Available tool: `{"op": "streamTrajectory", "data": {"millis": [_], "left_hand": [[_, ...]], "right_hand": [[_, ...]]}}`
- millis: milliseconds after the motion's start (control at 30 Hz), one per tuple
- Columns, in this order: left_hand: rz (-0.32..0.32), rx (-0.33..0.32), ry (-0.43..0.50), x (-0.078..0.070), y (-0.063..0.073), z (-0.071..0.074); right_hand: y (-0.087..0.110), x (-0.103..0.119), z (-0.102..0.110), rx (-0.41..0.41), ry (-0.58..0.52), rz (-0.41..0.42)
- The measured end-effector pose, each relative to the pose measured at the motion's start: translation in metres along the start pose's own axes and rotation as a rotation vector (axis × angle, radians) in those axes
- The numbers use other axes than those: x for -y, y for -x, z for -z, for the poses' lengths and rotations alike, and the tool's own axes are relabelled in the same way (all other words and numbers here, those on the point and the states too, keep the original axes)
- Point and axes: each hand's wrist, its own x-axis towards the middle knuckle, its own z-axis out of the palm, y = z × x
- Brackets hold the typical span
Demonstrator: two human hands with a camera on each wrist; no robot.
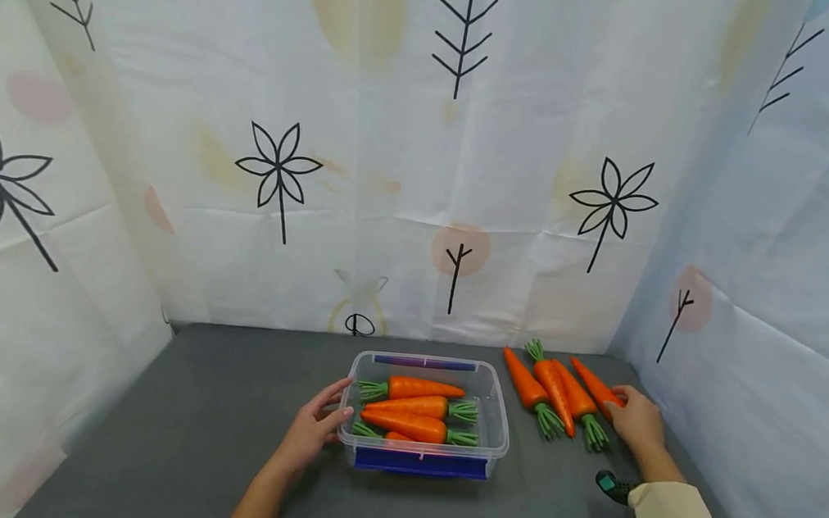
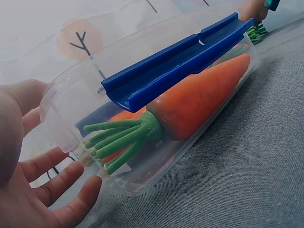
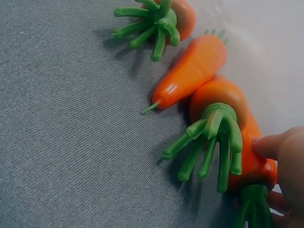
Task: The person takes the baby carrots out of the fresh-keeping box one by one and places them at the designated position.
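Note:
A clear plastic box (image 1: 500, 419) with blue clips stands on the grey table, several orange carrots (image 1: 418, 428) with green tops lying inside. At the box's left side is my left hand (image 1: 311, 431), its fingertips right at the rim and outer wall. In the left wrist view its lower fingers (image 2: 78, 202) spread loosely beside the wall. To the right, my right hand (image 1: 639, 423) pinches the outermost carrot (image 1: 591, 381) near its thick end. The right wrist view shows the thumb (image 3: 273, 145) on that carrot's orange body, with fingers partly hidden beyond it.
Beside the held carrot lie more loose carrots (image 1: 522, 379), close together with their tops pointing different ways. Patterned white cloth (image 1: 398, 274) hangs behind the grey table (image 1: 208, 422) and along both sides. Black straps with devices (image 1: 614, 487) sit at the wrists.

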Motion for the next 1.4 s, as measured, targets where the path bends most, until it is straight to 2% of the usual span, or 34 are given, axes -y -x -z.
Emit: {"op": "streamTrajectory", "data": {"millis": [333,667,967,1267,1400], "left_hand": [[0.039,-0.021,-0.005,0.000,0.000,-0.001],[0.022,-0.013,-0.005,-0.001,0.000,0.000],[0.009,-0.013,0.021,0.001,0.000,0.000],[0.010,-0.010,0.017,0.004,0.000,0.001],[0.012,-0.014,0.015,0.004,-0.001,0.000]], "right_hand": [[-0.005,0.003,0.008,0.059,0.002,-0.034],[-0.006,0.003,0.008,0.092,-0.012,0.019],[-0.008,0.006,0.006,0.097,-0.024,0.021],[-0.005,0.002,0.010,0.087,-0.117,0.044],[0.000,0.008,0.012,0.040,-0.131,0.061]]}}
